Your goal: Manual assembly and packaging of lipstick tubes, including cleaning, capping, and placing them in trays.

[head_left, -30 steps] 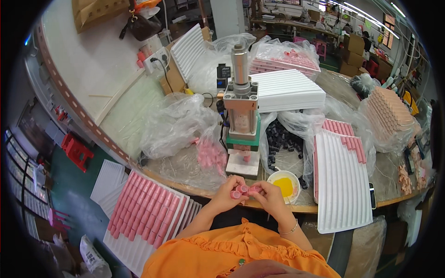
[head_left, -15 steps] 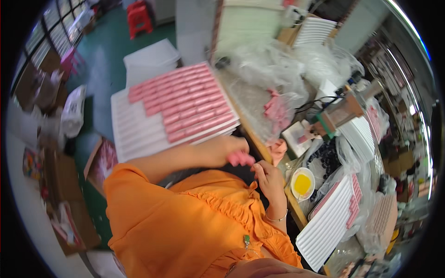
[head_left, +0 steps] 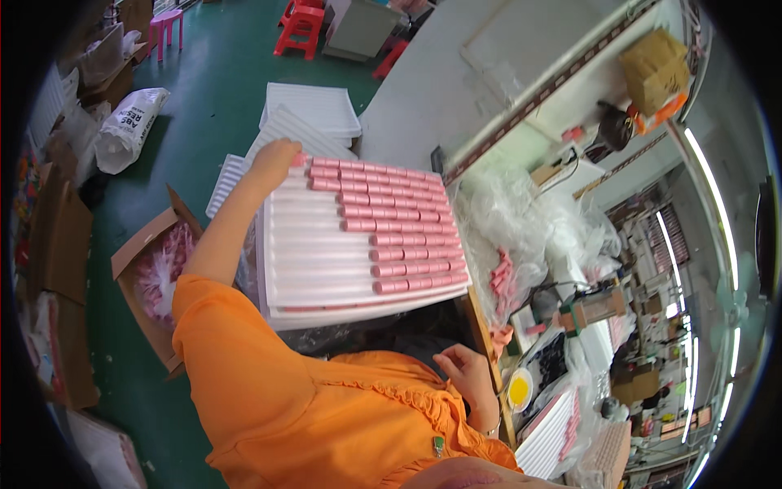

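Note:
A white ridged tray (head_left: 314, 244) lies in front of me, partly filled with rows of short pink cylinders (head_left: 395, 194). These rows run in from the tray's right side; bare grooves show on its left. At the far left corner, my left hand (head_left: 275, 165) is closed on a small pink cylinder (head_left: 300, 160) and holds it at the end of the farthest row. My right hand (head_left: 468, 372) is near my body beside the wooden table edge, its fingers curled together. Whatever it may hold is hidden.
An open carton (head_left: 142, 244) with pink pieces in plastic stands left of the tray. More white trays (head_left: 314, 110) lie behind it. On the bench at right are a bowl (head_left: 519, 389) with something yellow, a small hand-press-like device (head_left: 590, 310) and clear plastic bags (head_left: 509, 212).
My left hand has moved from beside my right hand out to the tray's far left corner, carrying pink. My right hand stays near my body. The view has turned toward the tray.

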Motion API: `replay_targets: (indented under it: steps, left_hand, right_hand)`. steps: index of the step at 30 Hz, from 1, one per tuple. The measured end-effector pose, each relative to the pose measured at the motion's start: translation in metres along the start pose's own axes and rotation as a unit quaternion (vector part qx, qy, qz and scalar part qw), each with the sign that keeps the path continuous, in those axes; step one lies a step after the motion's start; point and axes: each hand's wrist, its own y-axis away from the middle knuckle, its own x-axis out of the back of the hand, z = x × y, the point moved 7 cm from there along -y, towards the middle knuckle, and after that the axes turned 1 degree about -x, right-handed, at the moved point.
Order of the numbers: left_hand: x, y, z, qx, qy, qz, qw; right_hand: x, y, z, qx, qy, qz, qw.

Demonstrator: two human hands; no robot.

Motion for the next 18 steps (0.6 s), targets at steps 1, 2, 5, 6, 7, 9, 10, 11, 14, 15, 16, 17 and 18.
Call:
replay_targets:
  steps: [1,2,5,6,7,9,10,11,14,15,16,17,18]
  left_hand:
    - [-0.009,-0.001,-0.003,-0.003,-0.008,-0.02,1.0]
    - [-0.017,0.0,-0.009,-0.002,-0.015,-0.043,0.999]
    - [-0.006,-0.004,-0.011,0.005,0.051,-0.139,0.989]
    - [-0.013,0.001,-0.009,0.03,0.103,-0.247,0.963]
    - [-0.016,0.005,-0.014,0.035,0.109,-0.246,0.962]
    - [-0.022,0.015,-0.014,-0.034,0.093,-0.233,0.968]
    - [-0.027,0.015,-0.009,-0.033,0.099,-0.238,0.966]
    - [-0.033,0.016,-0.004,-0.021,0.039,-0.248,0.968]
    - [-0.033,0.015,0.002,-0.062,-0.058,-0.275,0.958]
    - [-0.036,0.009,0.006,-0.111,-0.097,-0.276,0.95]
    - [-0.05,0.008,-0.003,-0.118,-0.099,-0.29,0.944]
    - [-0.052,0.004,-0.023,-0.04,0.112,-0.209,0.971]
    - [-0.051,-0.001,-0.039,0.038,0.318,-0.116,0.94]
  right_hand:
    - [-0.003,0.0,-0.004,0.007,0.025,-0.001,1.0]
    - [-0.007,-0.001,-0.01,0.012,0.052,-0.006,0.999]
    - [-0.016,-0.003,-0.027,0.004,0.089,-0.014,0.996]
    - [-0.02,-0.004,-0.03,0.001,0.104,-0.02,0.994]
    - [-0.023,-0.005,-0.033,0.0,0.11,-0.024,0.994]
    - [-0.029,-0.007,-0.042,0.014,0.118,-0.03,0.992]
    - [-0.031,-0.007,-0.044,0.016,0.12,-0.031,0.992]
    - [-0.035,-0.005,-0.043,0.009,0.12,-0.033,0.992]
    - [-0.044,-0.006,-0.043,0.015,0.1,-0.06,0.993]
    - [-0.044,-0.003,-0.045,0.025,0.1,-0.058,0.993]
    - [-0.043,-0.003,-0.049,0.037,0.098,-0.057,0.993]
    - [-0.042,-0.001,-0.048,0.034,0.091,-0.062,0.993]
    - [-0.039,0.0,-0.042,0.024,0.077,-0.063,0.995]
